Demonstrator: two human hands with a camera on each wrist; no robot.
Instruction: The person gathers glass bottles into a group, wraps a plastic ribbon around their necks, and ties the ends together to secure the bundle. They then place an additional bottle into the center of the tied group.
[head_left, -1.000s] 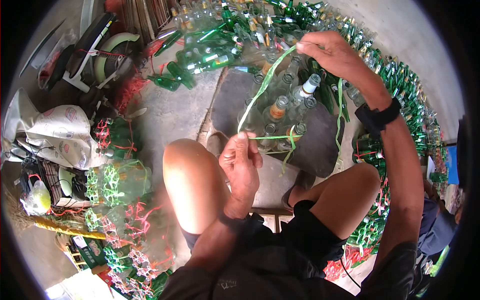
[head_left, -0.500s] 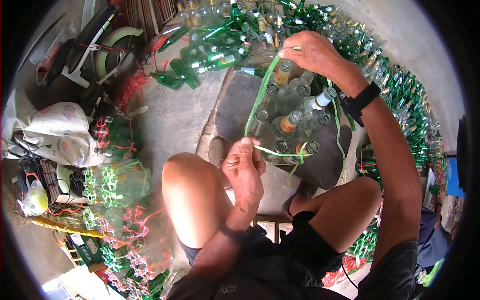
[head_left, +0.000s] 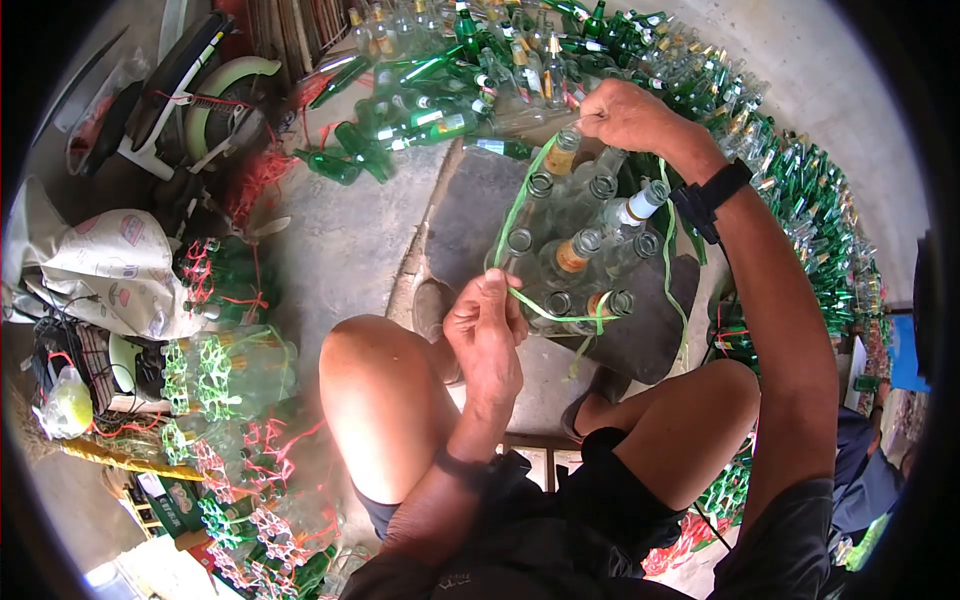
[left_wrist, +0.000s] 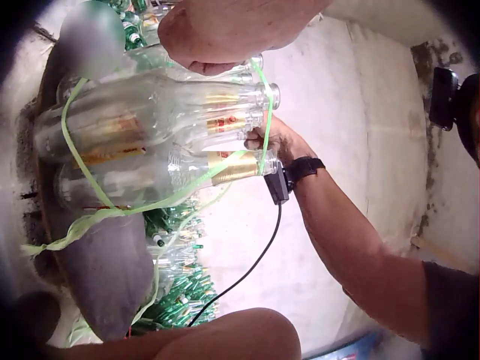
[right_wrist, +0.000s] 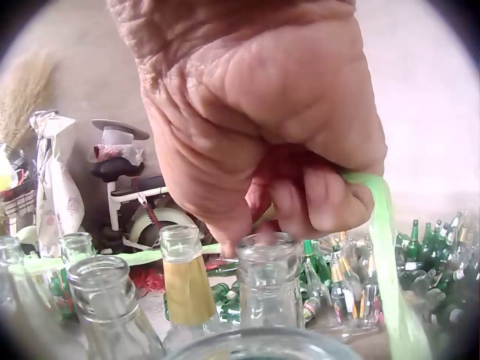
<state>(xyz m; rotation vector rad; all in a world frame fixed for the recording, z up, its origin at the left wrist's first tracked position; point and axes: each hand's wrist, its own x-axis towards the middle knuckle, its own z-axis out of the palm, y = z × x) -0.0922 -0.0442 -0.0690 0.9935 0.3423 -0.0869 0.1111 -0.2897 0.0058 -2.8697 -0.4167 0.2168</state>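
Observation:
A cluster of clear glass bottles [head_left: 572, 255] stands upright on a dark slab between the person's knees. Pale green plastic strap [head_left: 519, 205] runs round the bottle necks. At the near left side, the left hand [head_left: 485, 335] pinches the strap between thumb and fingers. Across the cluster, the right hand [head_left: 635, 120] has curled fingers gripping the strap close over the far bottle mouths; a tail hangs down on the right. In the left wrist view, another strap band [left_wrist: 71, 139] circles the bottle bodies, with a loose end sticking out.
Many loose green bottles [head_left: 440, 128] lie and stand behind and to the right, along the wall. Bottle bundles tied with green and red strap [head_left: 215, 370] stand at the left, near a white sack [head_left: 120, 265] and a scooter [head_left: 180, 110]. The person's knees [head_left: 385, 385] flank the work.
The right hand has come left and down to the far bottle necks, bringing the strap closer round them. The left hand keeps its pinch. The head view has shifted slightly.

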